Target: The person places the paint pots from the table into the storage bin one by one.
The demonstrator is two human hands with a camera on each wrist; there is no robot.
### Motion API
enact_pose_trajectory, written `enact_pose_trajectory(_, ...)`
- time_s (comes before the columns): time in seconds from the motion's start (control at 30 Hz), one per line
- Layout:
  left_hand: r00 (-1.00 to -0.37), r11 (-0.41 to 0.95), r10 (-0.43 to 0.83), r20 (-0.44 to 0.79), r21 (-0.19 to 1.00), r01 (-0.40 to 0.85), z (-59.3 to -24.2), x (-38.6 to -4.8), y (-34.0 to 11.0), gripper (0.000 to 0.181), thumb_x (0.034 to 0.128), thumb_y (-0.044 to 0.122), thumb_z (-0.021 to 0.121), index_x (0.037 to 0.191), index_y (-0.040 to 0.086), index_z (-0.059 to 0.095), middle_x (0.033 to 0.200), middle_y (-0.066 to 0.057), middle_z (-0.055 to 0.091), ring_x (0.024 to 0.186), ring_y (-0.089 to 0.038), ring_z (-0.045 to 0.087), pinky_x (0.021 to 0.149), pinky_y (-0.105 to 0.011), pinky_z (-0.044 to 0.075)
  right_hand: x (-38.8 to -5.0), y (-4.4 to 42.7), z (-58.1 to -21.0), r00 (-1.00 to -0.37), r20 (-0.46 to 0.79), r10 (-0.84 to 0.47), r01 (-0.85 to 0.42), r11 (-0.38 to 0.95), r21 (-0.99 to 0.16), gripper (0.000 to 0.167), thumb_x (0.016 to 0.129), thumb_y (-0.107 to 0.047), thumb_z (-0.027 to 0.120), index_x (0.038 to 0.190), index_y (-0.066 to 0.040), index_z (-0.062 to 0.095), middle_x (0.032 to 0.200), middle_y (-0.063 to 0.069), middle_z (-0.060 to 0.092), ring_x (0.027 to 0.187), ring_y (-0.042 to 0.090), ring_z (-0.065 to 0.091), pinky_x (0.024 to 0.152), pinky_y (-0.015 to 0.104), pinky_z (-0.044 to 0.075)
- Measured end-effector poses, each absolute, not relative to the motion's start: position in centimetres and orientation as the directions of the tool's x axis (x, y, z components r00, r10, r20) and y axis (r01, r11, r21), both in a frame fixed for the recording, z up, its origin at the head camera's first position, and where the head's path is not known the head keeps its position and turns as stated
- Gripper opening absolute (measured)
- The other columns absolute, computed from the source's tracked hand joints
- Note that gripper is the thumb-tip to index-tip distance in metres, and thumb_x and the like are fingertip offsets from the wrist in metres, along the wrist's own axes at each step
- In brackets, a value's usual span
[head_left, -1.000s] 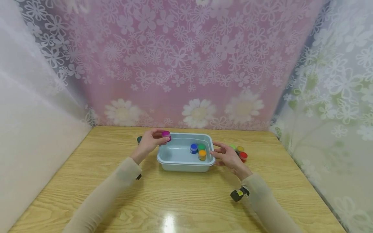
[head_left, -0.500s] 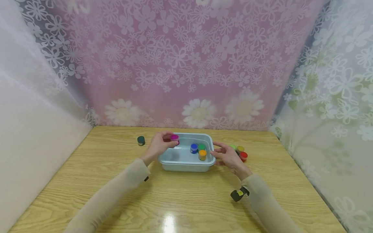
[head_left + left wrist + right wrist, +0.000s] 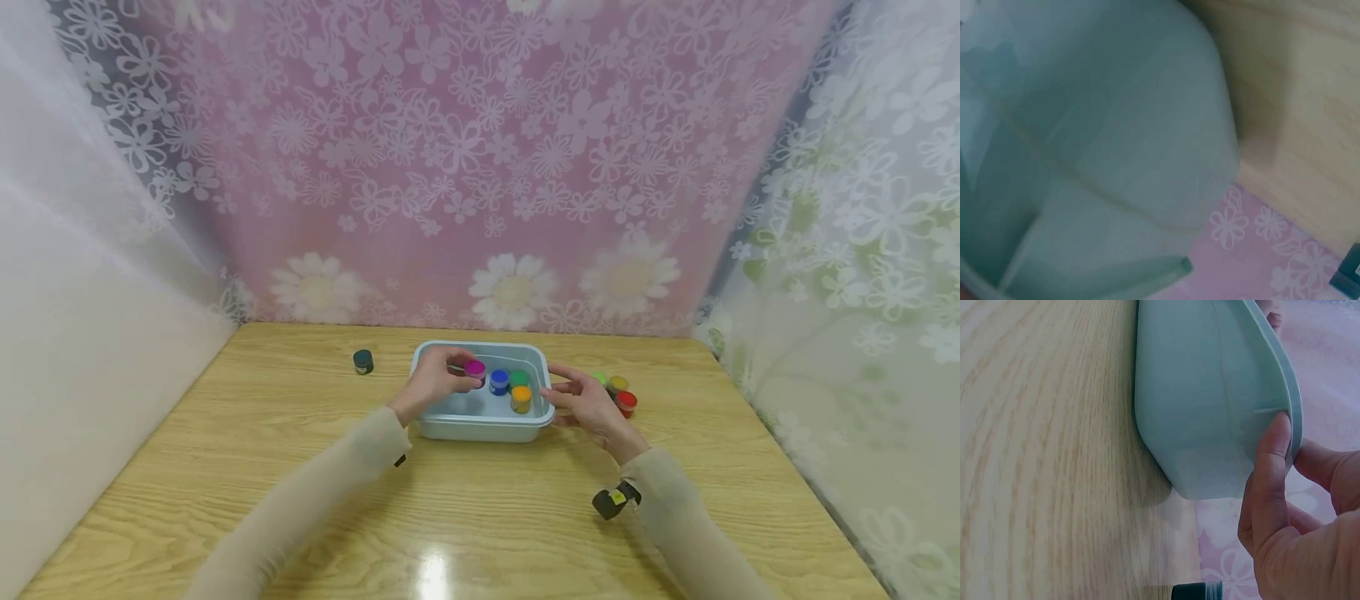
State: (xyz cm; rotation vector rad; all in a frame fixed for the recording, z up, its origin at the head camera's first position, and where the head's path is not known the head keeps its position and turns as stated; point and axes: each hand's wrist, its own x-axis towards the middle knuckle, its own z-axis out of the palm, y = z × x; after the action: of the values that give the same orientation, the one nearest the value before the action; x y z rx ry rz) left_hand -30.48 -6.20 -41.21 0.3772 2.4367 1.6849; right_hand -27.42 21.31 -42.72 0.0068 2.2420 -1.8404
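Near the middle of the head view we see a pale blue plastic basin (image 3: 480, 432) resting on the wood-grain surface (image 3: 450, 517). The two hands are apart. The left hand (image 3: 433, 385) reaches in over the basin's left side and pinches a magenta-lidded jar (image 3: 475, 370) between thumb and fingers, inside the rim; we cannot tell whether the jar touches the basin floor. The right hand (image 3: 588, 408) grips the basin's right rim, and in the right wrist view we see its fingers (image 3: 1270, 475) against the outer wall with the thumb (image 3: 1319, 464) across the rim.

In the basin, just right of the magenta-lidded jar, stands a blue jar (image 3: 499, 382); beside it we find a green-lidded jar (image 3: 518, 381), and nearest us an orange-lidded jar (image 3: 521, 400).

On the surface at the left of the frame, well apart from the basin, stands a dark-lidded jar (image 3: 363, 362). To the right, partly behind the right hand, we make out a light green lid (image 3: 598, 379), a mustard-yellow lid (image 3: 618, 384) and a red-lidded jar (image 3: 627, 403). A pink floral curtain (image 3: 487, 167) fills the upper frame. The left wrist view shows us mostly blurred basin wall.
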Motion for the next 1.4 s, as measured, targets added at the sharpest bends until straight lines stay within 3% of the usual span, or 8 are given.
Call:
enact_pose_trajectory(0.27, -0.922, 0.384, 0.388, -0.018, 0.912, 0.143, -41.4, -30.8, -5.2, 0.033, 0.0825, 0.005, 0.077, 0.114, 0.004, 0.068, 0.108, -0.012, 0.070, 0.088, -0.018, 0.068, 0.082, -0.044, 0.061, -27.3, 21.2, -42.5, -0.971, -0.190, -0.143, 0.155, 0.222, -0.963, 0.063, 0.093, -0.021, 0.069, 0.150, -0.015, 0.041, 0.132, 0.022, 0.053, 0.102, 0.025, 0.066, 0.080, 0.039, 0.062)
enact_pose_trajectory(0.53, -0.910, 0.473, 0.415, -0.018, 0.858, 0.199, -42.8, -32.2, -4.7, 0.032, 0.0788, 0.005, 0.081, 0.109, 0.006, 0.070, 0.106, -0.009, 0.070, 0.095, -0.018, 0.064, 0.076, -0.027, 0.058, -27.3, 21.2, -42.7, -0.970, -0.193, -0.146, 0.160, 0.210, -0.965, 0.063, 0.093, -0.021, 0.069, 0.149, -0.016, 0.043, 0.130, 0.020, 0.055, 0.104, 0.027, 0.065, 0.081, 0.040, 0.061)
enact_pose_trajectory(0.73, -0.908, 0.452, 0.407, -0.101, 0.886, 0.104, -42.7, -32.3, -4.2, 0.035, 0.0762, -0.002, 0.081, 0.109, 0.002, 0.069, 0.113, -0.016, 0.068, 0.099, -0.024, 0.066, 0.076, -0.035, 0.063, -27.3, 21.1, -42.6, -0.972, -0.187, -0.142, 0.155, 0.209, -0.966, 0.063, 0.093, -0.021, 0.069, 0.149, -0.016, 0.042, 0.131, 0.021, 0.054, 0.104, 0.027, 0.065, 0.079, 0.038, 0.062)
enact_pose_trajectory(0.87, -0.907, 0.469, 0.405, -0.113, 0.878, 0.100, -42.7, -32.3, -3.9, 0.037, 0.0734, -0.006, 0.081, 0.107, -0.001, 0.069, 0.112, -0.019, 0.068, 0.094, -0.023, 0.067, 0.070, -0.031, 0.063, -27.3, 21.1, -42.6, -0.972, -0.189, -0.140, 0.159, 0.203, -0.966, 0.063, 0.092, -0.021, 0.070, 0.149, -0.016, 0.042, 0.131, 0.021, 0.053, 0.103, 0.027, 0.065, 0.078, 0.037, 0.062)
enact_pose_trajectory(1.07, -0.913, 0.512, 0.389, -0.125, 0.853, 0.101, -42.8, -32.3, -3.6, 0.037, 0.0705, -0.005, 0.083, 0.105, -0.001, 0.070, 0.106, -0.017, 0.070, 0.083, -0.018, 0.067, 0.067, -0.027, 0.062, -27.2, 21.2, -42.5, -0.971, -0.198, -0.135, 0.168, 0.202, -0.965, 0.063, 0.092, -0.021, 0.070, 0.149, -0.016, 0.042, 0.131, 0.020, 0.053, 0.098, 0.022, 0.066, 0.072, 0.031, 0.062)
enact_pose_trajectory(1.4, -0.916, 0.594, 0.386, -0.110, 0.789, 0.156, -43.5, -32.9, -3.6, 0.032, 0.0752, 0.009, 0.085, 0.104, 0.005, 0.071, 0.099, -0.009, 0.071, 0.088, -0.017, 0.064, 0.076, -0.026, 0.058, -27.3, 21.1, -42.6, -0.971, -0.197, -0.134, 0.168, 0.201, -0.965, 0.063, 0.093, -0.021, 0.069, 0.149, -0.016, 0.042, 0.130, 0.020, 0.053, 0.098, 0.021, 0.066, 0.070, 0.028, 0.062)
